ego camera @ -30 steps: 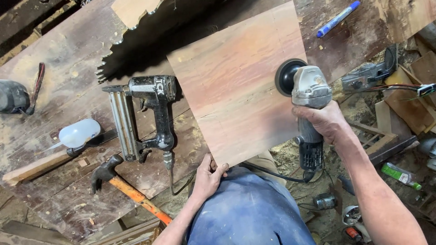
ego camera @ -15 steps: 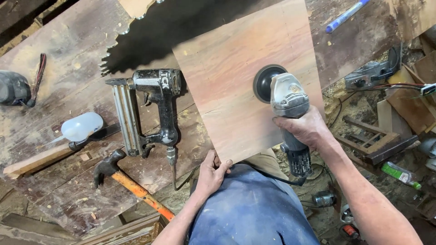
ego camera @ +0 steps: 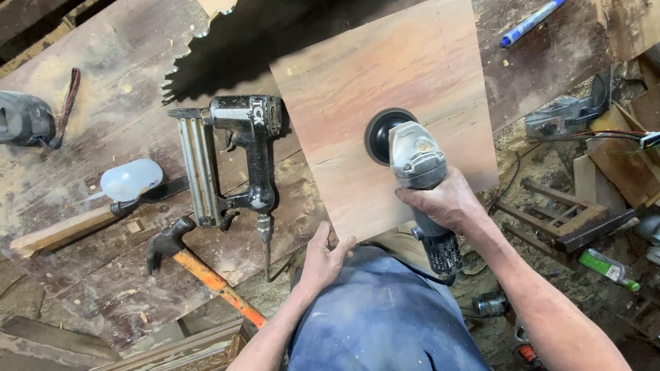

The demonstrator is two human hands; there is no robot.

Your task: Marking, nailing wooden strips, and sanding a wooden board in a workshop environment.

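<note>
Grinder [ego camera: 412, 161] moved inward over board [ego camera: 385, 89]; right hand [ego camera: 447, 203] grips it, left hand [ego camera: 326, 254] pinches board edge.

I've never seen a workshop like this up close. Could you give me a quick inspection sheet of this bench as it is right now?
Surface: worn wooden bench, dusty.
Job's things: wood panel on the bench; angle grinder, disc on the panel.
Clutter: nail gun, hammer, white bottle, blue marker.
Hands: right hand grips the grinder; left hand holds the panel's near edge.
Cables: grinder cord across the lap.
Surroundings: sawdust, wood scraps on the floor.
</note>
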